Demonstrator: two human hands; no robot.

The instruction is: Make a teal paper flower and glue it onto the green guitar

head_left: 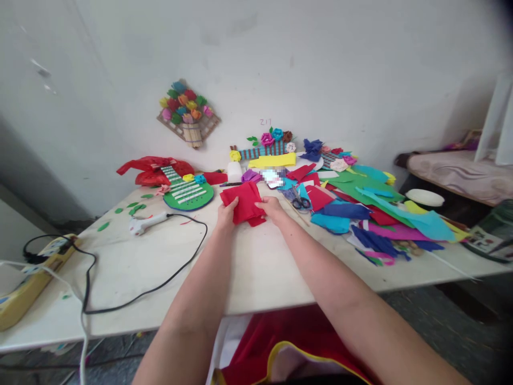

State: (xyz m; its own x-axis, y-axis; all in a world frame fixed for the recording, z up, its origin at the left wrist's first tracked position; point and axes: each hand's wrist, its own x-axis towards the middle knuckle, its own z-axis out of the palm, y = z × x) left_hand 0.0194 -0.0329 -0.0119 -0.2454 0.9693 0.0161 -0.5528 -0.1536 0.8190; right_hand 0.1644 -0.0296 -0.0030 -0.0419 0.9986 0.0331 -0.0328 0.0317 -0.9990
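A folded piece of red crepe paper (243, 202) is held between my two hands above the middle of the table. My left hand (227, 213) grips its left edge, thumb on top. On the opposite edge, my right hand (271, 208) pinches it with the thumb over the surface. The fingers beneath the paper are hidden. Just right of my right hand lie dark-handled scissors (301, 203) and a thin stick (295, 210). A white glue gun (148, 222) rests on the table to the left of my left hand.
Coloured paper sheets (385, 195) pile up on the right. A green decorated board with paper flowers (188, 195) lies at the back left, near loose green leaves (132, 205). A black cord (176, 280) loops toward a yellow power strip (36, 283). A glass jar (495, 232) stands far right.
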